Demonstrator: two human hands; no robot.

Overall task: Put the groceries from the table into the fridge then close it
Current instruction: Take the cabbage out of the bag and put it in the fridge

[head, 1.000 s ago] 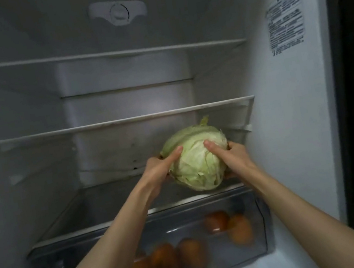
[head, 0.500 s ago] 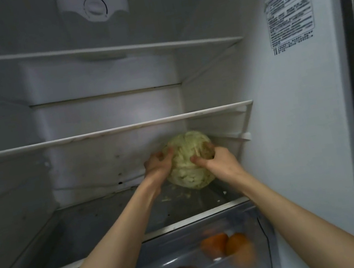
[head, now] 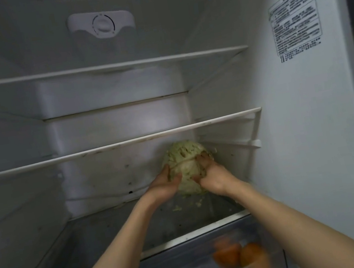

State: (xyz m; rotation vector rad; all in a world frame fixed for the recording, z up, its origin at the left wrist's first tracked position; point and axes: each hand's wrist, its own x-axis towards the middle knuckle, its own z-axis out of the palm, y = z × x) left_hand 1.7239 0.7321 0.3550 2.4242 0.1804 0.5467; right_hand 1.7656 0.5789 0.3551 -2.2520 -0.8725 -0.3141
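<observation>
Deep inside an open fridge (head: 313, 133), a cabbage (head: 186, 167) is clasped on the bottom shelf (head: 118, 234) by the left hand (head: 165, 186) and right hand (head: 213, 178); released carelessly, it may be sent rolling forward.

I hold a cabbage (head: 186, 167), pale green and round, between my left hand (head: 164, 184) and right hand (head: 211, 175), deep in the fridge (head: 313, 133) at the back right of the lowest shelf (head: 118, 238). Oranges (head: 240, 255) lie in the drawer (head: 193, 260) below it.
</observation>
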